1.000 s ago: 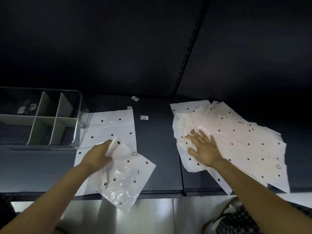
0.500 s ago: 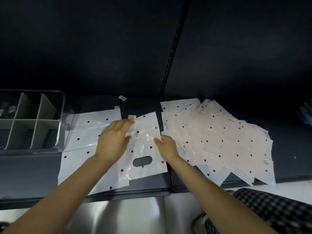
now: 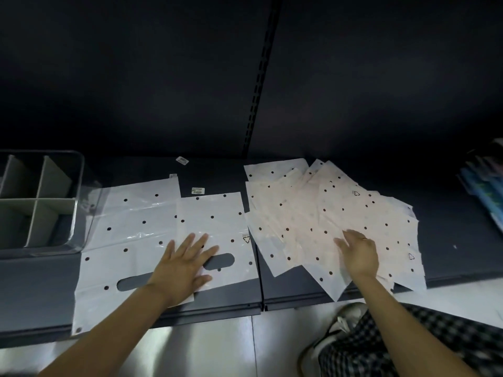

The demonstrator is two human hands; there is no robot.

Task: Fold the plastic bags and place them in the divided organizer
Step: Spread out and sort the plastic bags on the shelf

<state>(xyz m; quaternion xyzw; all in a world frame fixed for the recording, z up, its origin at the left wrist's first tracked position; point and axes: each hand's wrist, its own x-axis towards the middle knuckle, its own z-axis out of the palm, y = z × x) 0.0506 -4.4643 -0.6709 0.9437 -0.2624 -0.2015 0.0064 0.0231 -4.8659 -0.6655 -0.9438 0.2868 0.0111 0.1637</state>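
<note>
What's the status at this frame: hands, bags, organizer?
Left hand flat on spread bag. Right hand on bag pile. Nothing folded; organizer compartments look empty. No obstruction.

The divided organizer [image 3: 38, 202] is placed at the shelf's [image 3: 449, 240] far left. 2 bags are laid to its right, the smaller bag [image 3: 215, 227] overlapping the larger bag [image 3: 130, 240]. A fanned pile of bags [image 3: 321, 221] is spread further right.

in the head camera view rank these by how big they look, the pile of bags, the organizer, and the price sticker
1. pile of bags, largest.
2. organizer, though cut off at the frame edge.
3. price sticker, smallest.
</note>
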